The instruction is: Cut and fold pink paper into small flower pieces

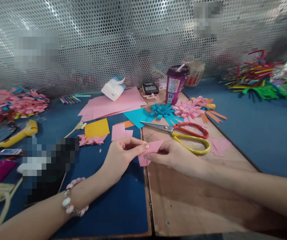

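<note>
A small piece of pink paper (150,149) is held between my two hands over the seam of the two table surfaces. My left hand (125,155) pinches its upper left part between thumb and fingers. From the other side my right hand (174,154) grips it, thumb on the front and fingers behind. Just beyond lie scissors (180,129) with one red and one yellow handle, blades apart. Left of them are pink paper squares (118,131) and a yellow paper sheet (97,128). Blue (162,110) and pink (187,109) paper flowers sit farther back.
A purple lidded cup (175,85) with a straw stands behind the flowers. Large pink sheets (113,105) carry a white tissue pack (113,88). On the left are a yellow glue gun (21,133) and a dark, partly blurred device (51,176). Colourful pipe cleaners (260,75) lie at right.
</note>
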`<state>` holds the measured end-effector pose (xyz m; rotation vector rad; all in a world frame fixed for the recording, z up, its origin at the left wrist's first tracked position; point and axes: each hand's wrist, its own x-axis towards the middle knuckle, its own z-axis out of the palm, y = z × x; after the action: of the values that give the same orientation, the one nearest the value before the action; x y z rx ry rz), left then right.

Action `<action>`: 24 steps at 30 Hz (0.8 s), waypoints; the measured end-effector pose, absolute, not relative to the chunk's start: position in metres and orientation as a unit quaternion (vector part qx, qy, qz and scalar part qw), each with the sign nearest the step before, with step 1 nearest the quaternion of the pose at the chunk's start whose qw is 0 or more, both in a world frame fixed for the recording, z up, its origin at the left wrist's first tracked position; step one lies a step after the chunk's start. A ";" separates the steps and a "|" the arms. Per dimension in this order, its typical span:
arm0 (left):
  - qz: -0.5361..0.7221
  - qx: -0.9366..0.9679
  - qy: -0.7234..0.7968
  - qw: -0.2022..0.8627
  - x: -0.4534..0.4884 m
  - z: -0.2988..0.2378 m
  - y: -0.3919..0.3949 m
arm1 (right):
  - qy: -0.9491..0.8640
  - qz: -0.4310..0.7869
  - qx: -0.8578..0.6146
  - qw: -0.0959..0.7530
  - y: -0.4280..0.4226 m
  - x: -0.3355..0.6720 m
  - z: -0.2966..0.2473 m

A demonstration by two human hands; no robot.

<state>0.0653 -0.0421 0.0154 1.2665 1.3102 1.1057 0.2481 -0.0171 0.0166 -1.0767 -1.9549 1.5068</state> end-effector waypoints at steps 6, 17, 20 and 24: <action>0.463 0.519 0.533 0.483 0.066 0.016 -0.044 | -0.703 0.553 -0.387 0.223 -0.019 0.248 0.011; 0.483 0.519 0.522 0.475 0.064 0.013 -0.043 | -0.718 0.546 -0.383 0.200 -0.019 0.250 0.013; 0.488 0.516 0.517 0.479 0.064 0.013 -0.043 | -0.721 0.544 -0.381 0.197 -0.019 0.250 0.014; 0.491 0.513 0.514 0.481 0.064 0.013 -0.043 | -0.726 0.544 -0.372 0.196 -0.019 0.249 0.013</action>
<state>0.0639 -0.0427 0.0131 1.2515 1.2536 1.1960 0.2493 -0.0194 0.0135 -1.0426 -2.0322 1.5251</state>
